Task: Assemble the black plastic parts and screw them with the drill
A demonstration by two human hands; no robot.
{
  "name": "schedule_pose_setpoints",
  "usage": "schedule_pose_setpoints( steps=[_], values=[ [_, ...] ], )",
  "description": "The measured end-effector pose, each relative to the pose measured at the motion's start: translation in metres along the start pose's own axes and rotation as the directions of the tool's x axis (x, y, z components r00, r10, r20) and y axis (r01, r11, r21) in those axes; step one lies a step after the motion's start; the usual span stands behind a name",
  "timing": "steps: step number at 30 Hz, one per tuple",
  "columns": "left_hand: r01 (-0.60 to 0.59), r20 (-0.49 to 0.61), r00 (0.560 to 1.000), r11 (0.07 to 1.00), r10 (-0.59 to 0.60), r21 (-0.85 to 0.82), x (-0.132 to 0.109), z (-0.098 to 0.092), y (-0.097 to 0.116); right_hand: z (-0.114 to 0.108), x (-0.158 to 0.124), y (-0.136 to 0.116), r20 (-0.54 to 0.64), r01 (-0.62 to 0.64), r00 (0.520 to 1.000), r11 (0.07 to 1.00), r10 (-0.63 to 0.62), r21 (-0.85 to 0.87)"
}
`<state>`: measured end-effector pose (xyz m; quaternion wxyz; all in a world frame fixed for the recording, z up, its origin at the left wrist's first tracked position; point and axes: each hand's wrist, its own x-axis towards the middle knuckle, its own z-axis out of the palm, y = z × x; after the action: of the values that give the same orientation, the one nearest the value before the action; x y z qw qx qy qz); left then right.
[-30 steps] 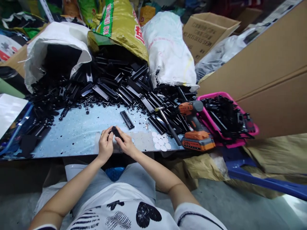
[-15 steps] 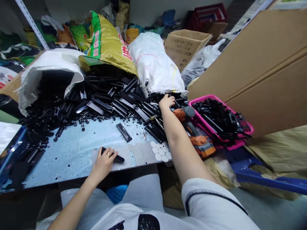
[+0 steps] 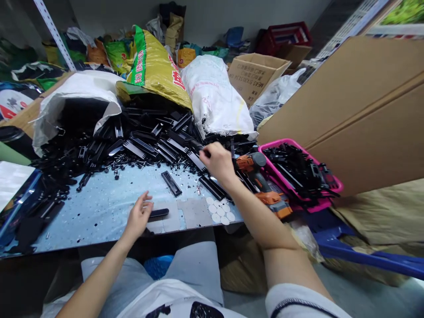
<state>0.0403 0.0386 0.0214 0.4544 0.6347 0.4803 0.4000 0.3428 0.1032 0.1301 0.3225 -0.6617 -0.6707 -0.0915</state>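
My right hand (image 3: 217,162) is closed on a black plastic strip (image 3: 196,144), whose end points up and left over the pile of black plastic parts (image 3: 155,132). My left hand (image 3: 140,214) hovers by the table's front edge, fingers apart and holding nothing. Just right of its fingertips lies a rounded black plastic piece (image 3: 159,213) on a grey patch of the tabletop, partly hidden by the hand. A slotted black part (image 3: 171,183) rests on the blue tabletop between the hands. Beneath my right wrist are more black strips (image 3: 212,187).
An orange cordless drill (image 3: 265,185) lies right of my right forearm, beside a pink basket (image 3: 338,187) of black parts. White round discs (image 3: 220,211) sit at the front edge. Behind the pile stand a white sack (image 3: 220,97) and a yellow sack (image 3: 159,66). A cardboard sheet (image 3: 347,101) rises at right.
My right hand has come back from the mouth of the white sack, toward me and left, with a black strip. My left hand has let go of the rounded black piece and lifted slightly left.
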Motion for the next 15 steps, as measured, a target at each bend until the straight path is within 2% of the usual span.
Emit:
schedule_pose_setpoints(
  steps=[2, 4, 5, 7, 8, 9, 10, 12, 13, 15],
  values=[
    [0.113, -0.038, 0.99, 0.934, -0.134, -0.339, 0.009, -0.002, 0.008, -0.012, -0.05, -0.037, 0.077, 0.193, 0.972, 0.937, -0.224, 0.29],
    [0.154, -0.069, 0.975, 0.862, -0.213, -0.484, 0.013, -0.001, 0.014, -0.014, -0.093, -0.062, 0.205, 0.228, 0.907, 0.84, -0.367, 0.493],
    [0.147, -0.122, 0.965, 0.864, -0.232, -0.482, 0.011, 0.002, 0.016, -0.012, -0.108, -0.07, 0.287, 0.2, 0.874, 0.828, -0.393, 0.524],
    [0.095, -0.269, 0.942, 0.929, -0.199, -0.357, 0.003, 0.01, 0.019, -0.004, -0.128, -0.078, 0.47, 0.114, 0.811, 0.883, -0.347, 0.456],
    [0.054, -0.316, 0.939, 0.966, -0.136, -0.254, -0.003, 0.015, 0.02, 0.0, -0.132, -0.079, 0.556, 0.079, 0.773, 0.915, -0.307, 0.396],
    [0.006, -0.313, 0.948, 0.989, -0.053, -0.148, -0.008, 0.019, 0.02, 0.003, -0.135, -0.077, 0.632, 0.056, 0.722, 0.934, -0.282, 0.353],
    [-0.048, -0.254, 0.967, 0.997, 0.032, -0.057, -0.013, 0.021, 0.02, 0.005, -0.136, -0.074, 0.694, 0.043, 0.663, 0.94, -0.281, 0.339],
    [-0.164, -0.062, 0.984, 0.985, 0.168, 0.062, -0.016, 0.021, 0.016, 0.005, -0.136, -0.063, 0.765, 0.052, 0.549, 0.927, -0.336, 0.37],
    [-0.218, 0.043, 0.976, 0.969, 0.214, 0.12, -0.014, 0.018, 0.012, 0.004, -0.137, -0.056, 0.778, 0.075, 0.51, 0.92, -0.366, 0.384],
    [-0.315, 0.259, 0.934, 0.906, 0.244, 0.283, -0.007, 0.01, 0.004, 0.002, -0.14, -0.043, 0.784, 0.152, 0.485, 0.92, -0.387, 0.36]
  ],
)
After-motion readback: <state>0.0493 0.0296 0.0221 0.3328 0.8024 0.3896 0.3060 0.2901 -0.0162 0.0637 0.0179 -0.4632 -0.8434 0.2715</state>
